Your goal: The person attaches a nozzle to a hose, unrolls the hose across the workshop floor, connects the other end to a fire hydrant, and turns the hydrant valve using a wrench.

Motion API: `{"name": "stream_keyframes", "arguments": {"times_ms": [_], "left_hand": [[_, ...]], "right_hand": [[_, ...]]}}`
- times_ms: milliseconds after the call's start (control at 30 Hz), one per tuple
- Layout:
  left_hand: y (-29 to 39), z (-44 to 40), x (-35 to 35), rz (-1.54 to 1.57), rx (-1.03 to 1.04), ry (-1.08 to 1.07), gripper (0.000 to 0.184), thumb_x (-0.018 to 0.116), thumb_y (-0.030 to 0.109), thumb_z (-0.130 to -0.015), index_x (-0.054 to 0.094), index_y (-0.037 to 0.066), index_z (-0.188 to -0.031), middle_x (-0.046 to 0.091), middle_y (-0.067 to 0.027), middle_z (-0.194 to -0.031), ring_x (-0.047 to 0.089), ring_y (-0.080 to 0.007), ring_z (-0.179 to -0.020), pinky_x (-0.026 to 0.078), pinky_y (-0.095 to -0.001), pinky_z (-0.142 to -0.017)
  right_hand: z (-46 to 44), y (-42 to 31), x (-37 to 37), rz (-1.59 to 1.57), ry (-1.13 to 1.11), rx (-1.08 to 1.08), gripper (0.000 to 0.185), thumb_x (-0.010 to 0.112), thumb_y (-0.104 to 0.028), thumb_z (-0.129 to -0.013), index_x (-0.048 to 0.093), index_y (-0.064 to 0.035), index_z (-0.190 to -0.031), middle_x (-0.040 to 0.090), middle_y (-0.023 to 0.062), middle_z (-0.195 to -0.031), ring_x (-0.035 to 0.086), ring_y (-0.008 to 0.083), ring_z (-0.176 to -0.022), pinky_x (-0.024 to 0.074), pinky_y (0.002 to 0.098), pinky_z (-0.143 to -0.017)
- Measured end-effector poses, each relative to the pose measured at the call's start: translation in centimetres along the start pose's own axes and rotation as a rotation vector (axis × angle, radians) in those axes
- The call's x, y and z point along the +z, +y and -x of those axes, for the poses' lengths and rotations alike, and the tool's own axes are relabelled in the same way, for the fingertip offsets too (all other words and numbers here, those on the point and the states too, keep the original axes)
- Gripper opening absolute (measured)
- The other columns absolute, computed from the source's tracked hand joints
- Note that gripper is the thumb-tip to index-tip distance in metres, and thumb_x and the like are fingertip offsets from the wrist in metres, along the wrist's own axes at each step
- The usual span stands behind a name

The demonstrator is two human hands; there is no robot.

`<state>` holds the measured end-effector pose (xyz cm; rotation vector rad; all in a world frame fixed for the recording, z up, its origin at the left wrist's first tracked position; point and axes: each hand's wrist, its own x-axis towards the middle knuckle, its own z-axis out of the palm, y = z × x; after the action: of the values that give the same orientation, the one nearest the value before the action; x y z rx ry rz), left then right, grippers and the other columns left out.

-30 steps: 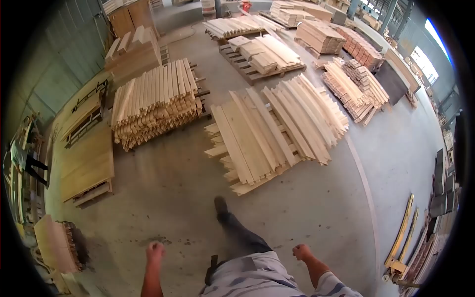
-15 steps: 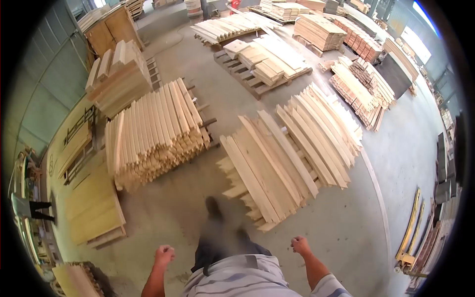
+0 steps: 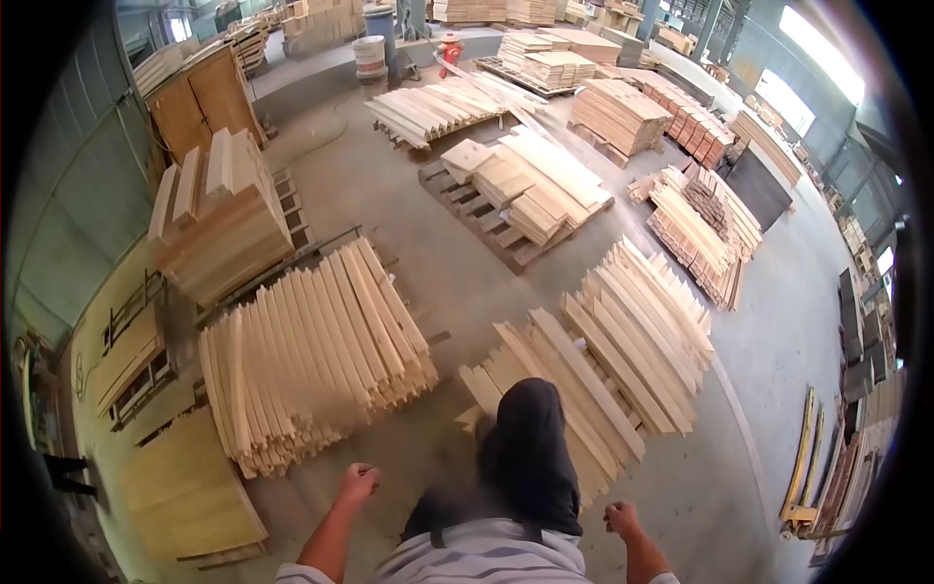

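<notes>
My left hand is loosely closed in front of my body, with nothing visible in it. Nearest to it is a large stack of squared timber sticks, just beyond and to the left. On the other side, my right hand hangs with curled fingers and holds nothing that I can see. Ahead of it lies a pile of long boards, partly covered by my raised knee. Neither hand touches any wood.
A plywood sheet stack lies low at the left. Thick timber blocks stand behind the sticks. Farther off are a pallet of boards, a red hydrant and a white bucket. A yellow pallet truck is at the right.
I have walked forward, so the timber piles appear closer and lower in view. One knee has come up in front of me. Both hands have swung slightly and remain closed.
</notes>
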<state>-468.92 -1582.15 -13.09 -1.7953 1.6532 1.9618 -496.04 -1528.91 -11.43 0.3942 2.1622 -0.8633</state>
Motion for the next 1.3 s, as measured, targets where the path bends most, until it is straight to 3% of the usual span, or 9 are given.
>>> {"name": "stream_keyframes", "arguments": {"times_ms": [300, 500, 633, 700, 800, 933, 967, 1033, 1300], "left_hand": [[5.1, -11.1, 1.1, 0.097, 0.114, -0.097, 0.032, 0.062, 0.014, -0.082, 0.051, -0.002, -0.108, 0.057, -0.0073, -0.084, 0.059, -0.0158, -0.068, 0.048, -0.0295, -0.057], [9.2, -14.9, -0.5, 0.401, 0.044, 0.133, 0.025, 0.059, 0.01, -0.083, 0.051, -0.001, -0.104, 0.056, -0.0065, -0.079, 0.057, -0.0158, -0.063, 0.048, -0.0283, -0.052], [12.2, -18.9, -1.1, 0.561, 0.004, 0.144, 0.026, 0.058, 0.01, -0.083, 0.05, 0.0, -0.105, 0.055, -0.0066, -0.079, 0.056, -0.016, -0.061, 0.048, -0.0276, -0.051], [18.1, -20.7, 0.1, 0.521, 0.003, 0.301, 0.025, 0.06, 0.01, -0.08, 0.051, -0.002, -0.1, 0.057, -0.0072, -0.074, 0.058, -0.0151, -0.061, 0.047, -0.0269, -0.047], [28.0, -24.3, 3.3, 0.436, 0.011, 0.462, 0.024, 0.06, 0.009, -0.078, 0.052, -0.002, -0.098, 0.057, -0.0071, -0.072, 0.058, -0.0145, -0.06, 0.048, -0.0266, -0.05], [40.2, -27.9, 7.4, 0.144, -0.058, 0.381, 0.026, 0.06, 0.013, -0.079, 0.056, -0.003, -0.099, 0.061, -0.0083, -0.076, 0.06, -0.0153, -0.067, 0.049, -0.028, -0.057], [42.8, -28.9, 6.5, 0.139, -0.06, 0.389, 0.026, 0.06, 0.013, -0.079, 0.056, -0.003, -0.099, 0.061, -0.0083, -0.076, 0.06, -0.0153, -0.067, 0.049, -0.028, -0.057], [48.8, -31.6, 3.0, -0.296, 0.019, 0.469, 0.026, 0.06, 0.014, -0.081, 0.058, 0.0, -0.102, 0.063, -0.0082, -0.079, 0.061, -0.0178, -0.072, 0.05, -0.0319, -0.064], [75.8, -32.1, -10.8, -0.358, 0.658, 0.96, 0.025, 0.054, 0.016, -0.09, 0.054, 0.0, -0.109, 0.056, -0.0042, -0.09, 0.051, -0.0129, -0.08, 0.045, -0.0281, -0.076]], "right_hand": [[-2.9, -6.7, 6.4, -0.024, -0.026, 0.057, 0.026, 0.054, -0.017, -0.083, 0.064, 0.003, -0.095, 0.063, 0.0094, -0.071, 0.059, 0.0173, -0.056, 0.0519, 0.0312, -0.051], [-6.4, -23.2, 7.9, 0.387, -0.081, -0.218, 0.029, 0.052, -0.023, -0.082, 0.066, 0.001, -0.092, 0.065, 0.0086, -0.071, 0.062, 0.017, -0.057, 0.0518, 0.0311, -0.053], [-20.0, -26.8, 7.6, 0.426, -0.273, -0.008, 0.029, 0.055, -0.023, -0.078, 0.068, -0.0035, -0.097, 0.069, 0.0079, -0.082, 0.065, 0.0172, -0.064, 0.0545, 0.0311, -0.061], [-29.3, -29.1, 7.1, 1.563, -0.605, -0.853, 0.022, 0.06, -0.024, -0.072, 0.069, -0.012, -0.088, 0.069, 0.0064, -0.09, 0.066, 0.021, -0.083, 0.0526, 0.0343, -0.07], [-43.5, -34.0, 7.0, 1.49, -0.736, -0.825, 0.028, 0.061, -0.021, -0.067, 0.068, -0.0137, -0.093, 0.069, 0.0046, -0.091, 0.065, 0.021, -0.081, 0.0534, 0.0336, -0.069], [-45.0, -50.8, 7.5, 0.602, -0.354, -0.066, 0.023, 0.06, -0.032, -0.076, 0.069, -0.0114, -0.079, 0.068, 0.0096, -0.075, 0.065, 0.0225, -0.066, 0.0531, 0.0376, -0.064], [-47.1, -51.5, 7.6, 0.601, -0.364, -0.066, 0.023, 0.06, -0.032, -0.076, 0.069, -0.0114, -0.079, 0.068, 0.0096, -0.075, 0.065, 0.0225, -0.066, 0.0531, 0.0376, -0.064], [-52.4, -54.2, 7.4, 1.037, -0.228, -0.804, 0.028, 0.058, -0.036, -0.079, 0.069, -0.0102, -0.078, 0.067, 0.0082, -0.067, 0.065, 0.0211, -0.06, 0.0527, 0.0376, -0.062], [-48.0, -72.1, 3.0, 1.156, -0.634, -0.628, 0.026, 0.061, -0.033, -0.076, 0.07, -0.0086, -0.079, 0.07, 0.0099, -0.082, 0.066, 0.0268, -0.071, 0.0521, 0.0391, -0.068]]}}
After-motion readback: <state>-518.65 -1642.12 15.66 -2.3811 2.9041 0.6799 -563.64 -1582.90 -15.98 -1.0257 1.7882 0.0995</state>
